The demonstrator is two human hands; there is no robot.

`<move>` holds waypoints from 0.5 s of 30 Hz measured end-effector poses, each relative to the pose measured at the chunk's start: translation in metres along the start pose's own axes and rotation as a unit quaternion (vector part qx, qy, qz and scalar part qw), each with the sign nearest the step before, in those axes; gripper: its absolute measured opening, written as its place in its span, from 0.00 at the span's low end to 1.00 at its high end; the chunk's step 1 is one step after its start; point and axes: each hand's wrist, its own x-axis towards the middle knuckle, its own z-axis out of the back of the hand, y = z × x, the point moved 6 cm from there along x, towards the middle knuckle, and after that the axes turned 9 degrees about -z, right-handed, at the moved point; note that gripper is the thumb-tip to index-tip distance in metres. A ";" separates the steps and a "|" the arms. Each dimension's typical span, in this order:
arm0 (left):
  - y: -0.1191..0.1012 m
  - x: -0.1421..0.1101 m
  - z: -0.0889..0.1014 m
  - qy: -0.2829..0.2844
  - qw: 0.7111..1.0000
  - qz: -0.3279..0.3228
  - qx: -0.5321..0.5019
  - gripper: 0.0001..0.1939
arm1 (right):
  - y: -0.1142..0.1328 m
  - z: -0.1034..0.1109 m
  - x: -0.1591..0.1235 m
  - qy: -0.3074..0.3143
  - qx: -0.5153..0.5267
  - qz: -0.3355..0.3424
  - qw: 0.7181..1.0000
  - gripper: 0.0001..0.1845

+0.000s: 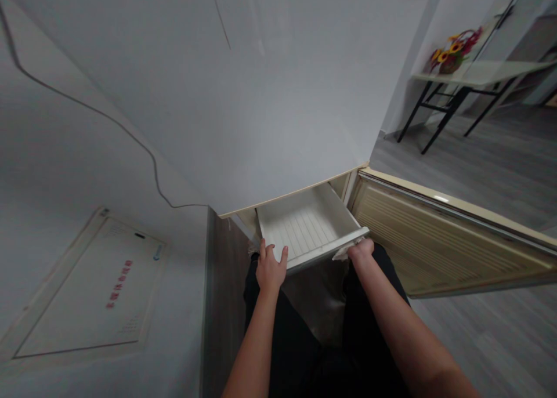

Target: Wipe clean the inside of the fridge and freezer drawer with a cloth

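Note:
A white drawer (307, 221) with a ribbed bottom is pulled partway out of a pale cabinet that looks like a fridge or freezer. I see no items inside the drawer. My left hand (270, 267) grips the drawer's left front corner, thumb over the front rim and fingers along the side. At the right end of the drawer's front, my right hand (361, 249) is closed on a white cloth (343, 251), pressed against the front or its underside. Part of that hand's fingers is hidden. The cabinet's yellowed door (452, 230) stands open to the right.
My dark-trousered legs (291, 334) are spread below the drawer. A wall panel (96, 293) with red characters is on the left, with a thin cable (111, 119) running above it. At the back right, a table (487, 76) holds a flower basket (450, 66).

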 end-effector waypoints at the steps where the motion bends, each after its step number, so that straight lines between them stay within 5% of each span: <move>1: 0.000 0.000 0.000 0.000 1.000 0.001 -0.001 0.27 | 0.002 0.003 0.000 -0.014 0.025 0.013 0.999 0.17; 6: -0.001 0.001 0.000 -0.007 1.000 -0.008 -0.001 0.27 | -0.024 0.017 -0.015 0.030 0.053 0.054 0.997 0.06; 15: -0.002 -0.001 0.001 -0.012 1.000 -0.014 0.017 0.26 | -0.190 0.023 -0.102 0.089 -0.092 -0.149 0.981 0.13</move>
